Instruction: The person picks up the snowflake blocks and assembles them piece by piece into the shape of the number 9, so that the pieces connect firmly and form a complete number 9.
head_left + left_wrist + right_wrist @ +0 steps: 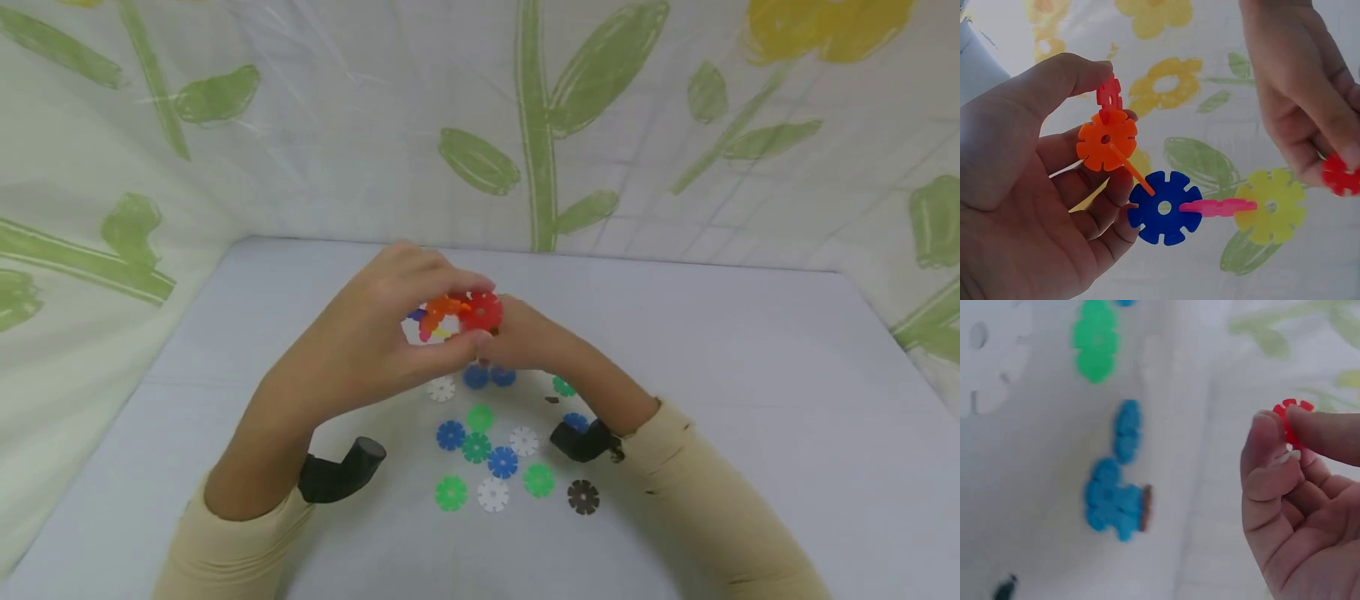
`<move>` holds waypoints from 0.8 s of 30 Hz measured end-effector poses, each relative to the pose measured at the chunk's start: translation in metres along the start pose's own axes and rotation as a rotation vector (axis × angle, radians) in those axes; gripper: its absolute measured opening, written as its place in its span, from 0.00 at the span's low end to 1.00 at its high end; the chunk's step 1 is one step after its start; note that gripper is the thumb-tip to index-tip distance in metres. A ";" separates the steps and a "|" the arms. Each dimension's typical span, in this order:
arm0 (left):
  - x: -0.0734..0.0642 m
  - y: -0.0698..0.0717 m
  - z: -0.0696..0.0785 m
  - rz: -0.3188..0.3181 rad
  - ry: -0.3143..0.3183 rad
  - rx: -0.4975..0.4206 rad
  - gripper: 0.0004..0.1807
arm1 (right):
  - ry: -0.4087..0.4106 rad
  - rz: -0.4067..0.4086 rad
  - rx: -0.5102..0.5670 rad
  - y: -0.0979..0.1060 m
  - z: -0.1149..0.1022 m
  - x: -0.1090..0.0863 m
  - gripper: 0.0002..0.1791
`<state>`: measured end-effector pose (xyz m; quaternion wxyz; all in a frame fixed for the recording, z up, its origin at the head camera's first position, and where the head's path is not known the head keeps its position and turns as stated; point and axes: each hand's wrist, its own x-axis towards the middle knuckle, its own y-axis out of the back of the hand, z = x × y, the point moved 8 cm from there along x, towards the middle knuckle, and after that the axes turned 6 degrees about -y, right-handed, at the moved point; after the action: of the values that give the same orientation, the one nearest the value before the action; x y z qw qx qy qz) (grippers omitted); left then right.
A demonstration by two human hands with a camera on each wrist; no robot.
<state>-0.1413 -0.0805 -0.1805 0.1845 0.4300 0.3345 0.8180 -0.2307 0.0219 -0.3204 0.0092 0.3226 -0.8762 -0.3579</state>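
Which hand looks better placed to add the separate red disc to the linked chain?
Probably the right hand: it pinches the separate red disc by its edge. The left hand is occupied holding the linked chain near one end, so it seems better suited to steadying.

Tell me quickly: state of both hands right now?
Left hand: closed, pinching the red end disc of a linked chain.
Right hand: closed, pinching another red disc.
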 end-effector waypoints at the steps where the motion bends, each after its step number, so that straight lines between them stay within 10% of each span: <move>1: 0.000 0.000 -0.001 0.004 0.002 0.009 0.20 | 0.025 0.022 0.045 0.008 -0.002 -0.008 0.13; 6: 0.001 0.002 -0.005 0.009 0.045 0.054 0.21 | 0.231 0.170 0.220 0.047 -0.026 -0.063 0.04; 11: 0.001 -0.002 -0.006 -0.028 0.084 0.051 0.22 | 0.412 0.348 0.139 0.064 -0.053 -0.111 0.09; 24: 0.001 -0.007 -0.004 -0.049 0.076 -0.044 0.21 | 0.553 0.528 -0.055 0.066 -0.073 -0.133 0.12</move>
<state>-0.1453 -0.0767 -0.1862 0.2009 0.3862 0.3336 0.8362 -0.1440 0.0884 -0.1954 0.3457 0.1697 -0.8837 -0.2661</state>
